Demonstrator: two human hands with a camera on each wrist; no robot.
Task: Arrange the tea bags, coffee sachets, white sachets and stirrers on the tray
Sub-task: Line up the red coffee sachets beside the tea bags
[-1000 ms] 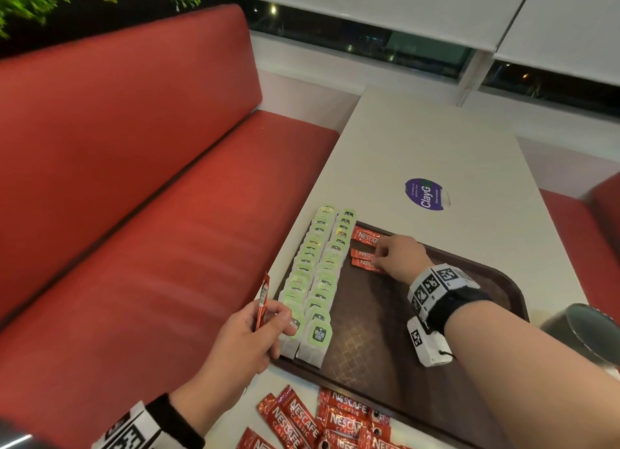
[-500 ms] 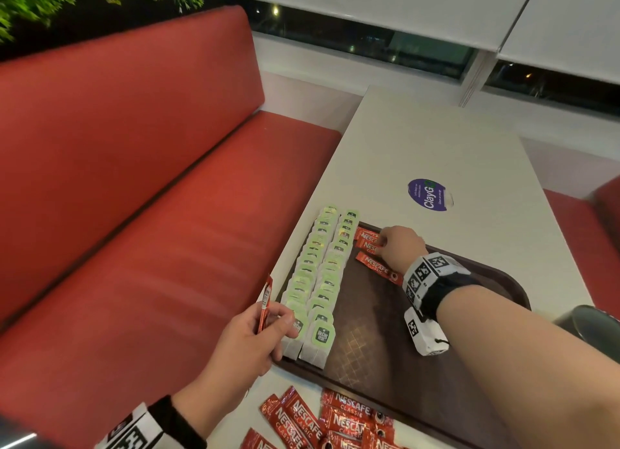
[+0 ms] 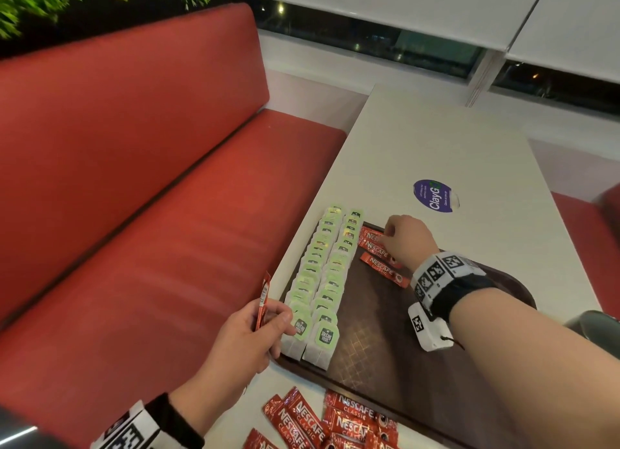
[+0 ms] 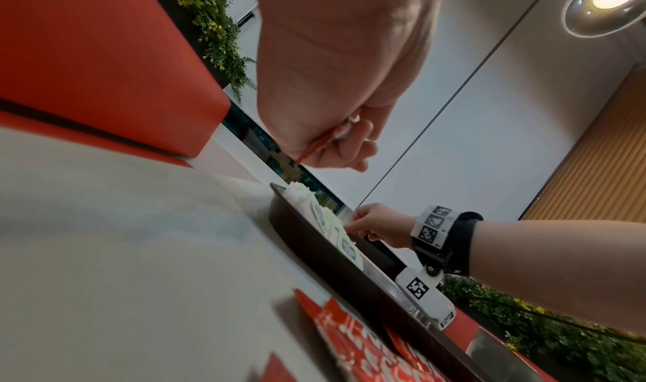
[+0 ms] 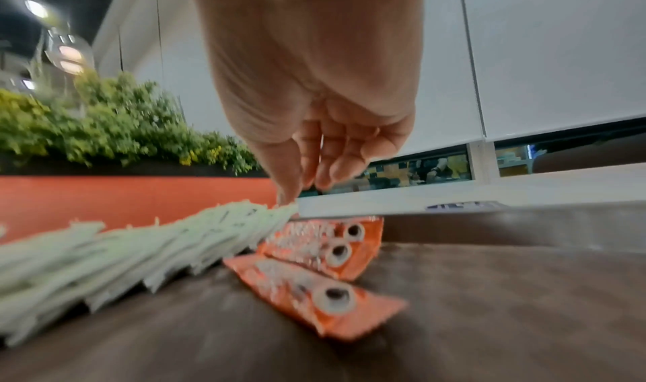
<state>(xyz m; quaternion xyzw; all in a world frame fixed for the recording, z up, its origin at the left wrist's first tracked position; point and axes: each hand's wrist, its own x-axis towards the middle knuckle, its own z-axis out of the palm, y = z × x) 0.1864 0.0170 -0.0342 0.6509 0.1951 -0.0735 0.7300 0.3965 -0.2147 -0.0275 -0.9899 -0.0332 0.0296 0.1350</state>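
A white table [image 3: 436,139] beside a red bench [image 3: 134,180] bears a brown tray [image 3: 385,331]; left hand [image 3: 245,338] pinches a coffee sachet [image 3: 263,301], right hand's [image 3: 407,240] grip unclear.

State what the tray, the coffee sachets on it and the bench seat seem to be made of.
Tray: likely moulded plastic, dark brown, with a matt embossed grid.
Coffee sachets: probably glossy printed foil or plastic film; they crease and shine.
Bench seat: red upholstery, seemingly smooth faux leather with a soft sheen.
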